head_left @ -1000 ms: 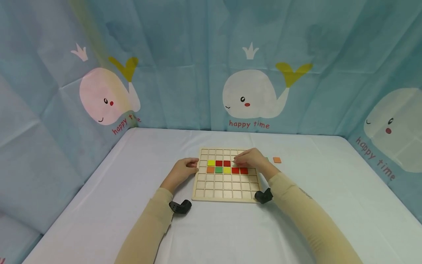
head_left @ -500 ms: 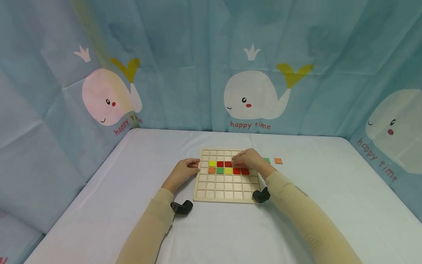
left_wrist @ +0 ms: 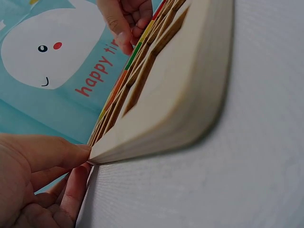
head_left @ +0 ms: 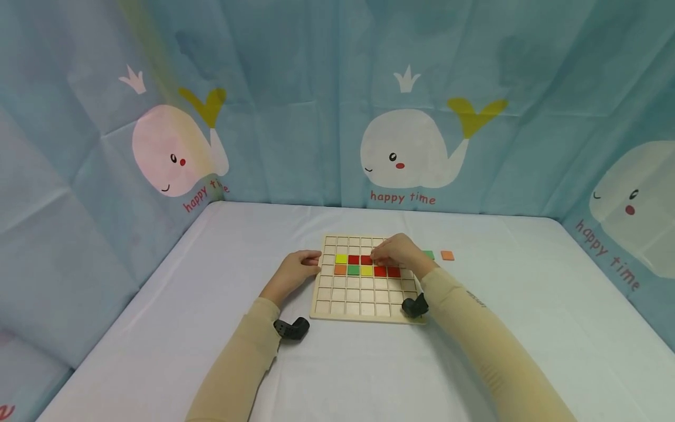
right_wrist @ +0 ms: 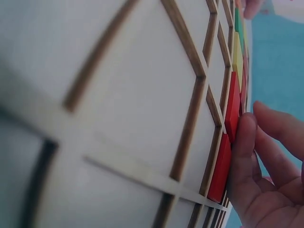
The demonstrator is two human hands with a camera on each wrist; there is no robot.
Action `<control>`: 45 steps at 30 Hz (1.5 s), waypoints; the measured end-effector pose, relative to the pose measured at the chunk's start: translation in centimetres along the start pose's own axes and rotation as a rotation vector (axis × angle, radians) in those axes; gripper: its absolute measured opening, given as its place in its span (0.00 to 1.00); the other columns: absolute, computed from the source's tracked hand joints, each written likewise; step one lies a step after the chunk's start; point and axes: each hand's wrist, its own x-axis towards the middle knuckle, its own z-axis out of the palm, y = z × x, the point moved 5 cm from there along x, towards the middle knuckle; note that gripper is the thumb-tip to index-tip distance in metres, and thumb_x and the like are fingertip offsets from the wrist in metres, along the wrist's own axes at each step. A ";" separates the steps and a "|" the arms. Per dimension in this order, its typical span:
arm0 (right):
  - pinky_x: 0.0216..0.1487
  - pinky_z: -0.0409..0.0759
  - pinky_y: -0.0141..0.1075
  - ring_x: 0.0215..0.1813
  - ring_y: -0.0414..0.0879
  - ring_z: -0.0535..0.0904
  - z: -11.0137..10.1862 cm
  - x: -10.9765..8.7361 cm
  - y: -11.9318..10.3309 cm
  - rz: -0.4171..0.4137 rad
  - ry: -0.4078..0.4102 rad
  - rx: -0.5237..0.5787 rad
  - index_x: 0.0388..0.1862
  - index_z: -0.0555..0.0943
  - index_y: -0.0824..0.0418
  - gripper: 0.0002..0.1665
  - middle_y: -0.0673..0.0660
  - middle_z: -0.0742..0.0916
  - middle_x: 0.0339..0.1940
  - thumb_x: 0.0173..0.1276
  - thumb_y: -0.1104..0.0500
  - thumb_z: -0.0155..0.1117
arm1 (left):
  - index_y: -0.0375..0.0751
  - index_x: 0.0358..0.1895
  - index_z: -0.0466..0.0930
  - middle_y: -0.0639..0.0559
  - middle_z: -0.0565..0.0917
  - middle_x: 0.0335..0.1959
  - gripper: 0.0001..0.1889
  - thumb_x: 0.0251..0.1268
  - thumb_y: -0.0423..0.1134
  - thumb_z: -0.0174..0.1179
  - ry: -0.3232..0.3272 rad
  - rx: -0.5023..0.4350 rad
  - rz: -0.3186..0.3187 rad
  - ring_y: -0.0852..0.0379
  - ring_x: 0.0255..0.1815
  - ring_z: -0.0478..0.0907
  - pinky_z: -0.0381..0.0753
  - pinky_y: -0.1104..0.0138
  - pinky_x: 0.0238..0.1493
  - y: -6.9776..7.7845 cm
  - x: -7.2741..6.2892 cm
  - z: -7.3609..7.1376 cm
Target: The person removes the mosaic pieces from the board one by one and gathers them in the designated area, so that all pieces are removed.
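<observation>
A wooden grid board [head_left: 352, 309] lies on the white table. Its second row of tiles shows a yellow tile [head_left: 341, 258] and two red ones. Nearer me, a row holds orange, green [head_left: 353, 270], yellow and two red tiles [head_left: 393, 272]. My left hand [head_left: 289, 274] is at the board's left edge; in the left wrist view its thumb [left_wrist: 78, 151] touches that edge. My right hand [head_left: 399, 253] reaches over the board's right half, fingertips down beside the further red tiles. Thumb and fingers [right_wrist: 279, 135] are close together there; whether they hold a tile is hidden.
Just right of the board lie a green tile [head_left: 429, 255], partly behind my right hand, and an orange tile [head_left: 447, 255]. A blue curtain [head_left: 295, 117] printed with whales hangs behind the table. Dark wrist cameras [head_left: 292, 329] hang beneath both sleeves.
My right fingertips have shifted slightly left over the board, uncovering more of the loose green tile. A pale patch at those fingertips is now out of sight. The left hand stays at the edge.
</observation>
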 end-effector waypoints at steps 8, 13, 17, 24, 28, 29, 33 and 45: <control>0.36 0.85 0.30 0.26 0.39 0.84 0.2 0.0 -0.3 -0.032 0.001 -0.025 0.43 0.86 0.73 0.12 0.55 0.90 0.31 0.65 0.65 0.68 | 0.40 0.66 0.76 0.44 0.83 0.52 0.25 0.66 0.34 0.63 0.003 -0.002 -0.002 0.51 0.54 0.78 0.76 0.58 0.59 0.1 0.0 0.0; 0.35 0.85 0.29 0.26 0.38 0.84 0.2 0.3 -0.1 -0.025 0.018 -0.025 0.43 0.86 0.72 0.11 0.53 0.90 0.29 0.64 0.64 0.70 | 0.39 0.66 0.76 0.43 0.83 0.52 0.25 0.65 0.34 0.63 0.009 0.007 0.009 0.50 0.53 0.78 0.76 0.58 0.58 0.1 0.0 0.0; 0.36 0.85 0.30 0.26 0.39 0.84 0.2 0.4 0.0 -0.020 0.027 0.018 0.42 0.86 0.72 0.10 0.52 0.89 0.28 0.65 0.64 0.69 | 0.40 0.66 0.76 0.44 0.83 0.51 0.25 0.65 0.34 0.63 0.012 0.001 0.002 0.51 0.53 0.78 0.76 0.58 0.58 0.1 0.1 0.0; 0.38 0.86 0.31 0.28 0.39 0.85 0.4 0.2 0.1 -0.025 0.036 0.045 0.42 0.85 0.70 0.10 0.54 0.90 0.32 0.67 0.64 0.67 | 0.41 0.66 0.76 0.45 0.83 0.52 0.24 0.66 0.35 0.63 0.008 -0.007 -0.008 0.52 0.54 0.78 0.76 0.58 0.59 0.0 0.0 0.1; 0.37 0.86 0.32 0.28 0.40 0.85 0.5 0.2 0.0 -0.049 0.053 0.032 0.42 0.84 0.70 0.09 0.56 0.90 0.33 0.67 0.64 0.67 | 0.41 0.66 0.76 0.45 0.83 0.54 0.24 0.66 0.35 0.63 0.008 -0.008 -0.001 0.52 0.55 0.78 0.76 0.58 0.59 -0.1 0.1 0.0; 0.36 0.86 0.32 0.28 0.40 0.85 0.5 0.1 0.0 -0.050 0.059 0.025 0.41 0.84 0.70 0.09 0.55 0.90 0.33 0.67 0.64 0.67 | 0.41 0.66 0.76 0.45 0.83 0.54 0.24 0.66 0.34 0.63 0.007 -0.010 0.001 0.51 0.55 0.79 0.76 0.58 0.60 -0.1 0.1 0.0; 0.35 0.86 0.31 0.26 0.40 0.84 0.5 -0.1 -0.2 -0.047 0.087 0.008 0.41 0.85 0.69 0.08 0.54 0.89 0.30 0.66 0.64 0.69 | 0.41 0.66 0.76 0.44 0.83 0.54 0.24 0.66 0.34 0.63 0.006 -0.007 0.005 0.51 0.55 0.79 0.76 0.57 0.59 0.0 0.0 0.0; 0.38 0.86 0.33 0.28 0.41 0.85 0.1 -0.5 0.0 -0.020 0.122 0.028 0.42 0.85 0.69 0.10 0.57 0.90 0.35 0.64 0.63 0.71 | 0.41 0.67 0.75 0.45 0.82 0.55 0.25 0.66 0.35 0.63 0.001 -0.013 -0.015 0.51 0.56 0.78 0.76 0.57 0.60 0.0 -0.1 0.0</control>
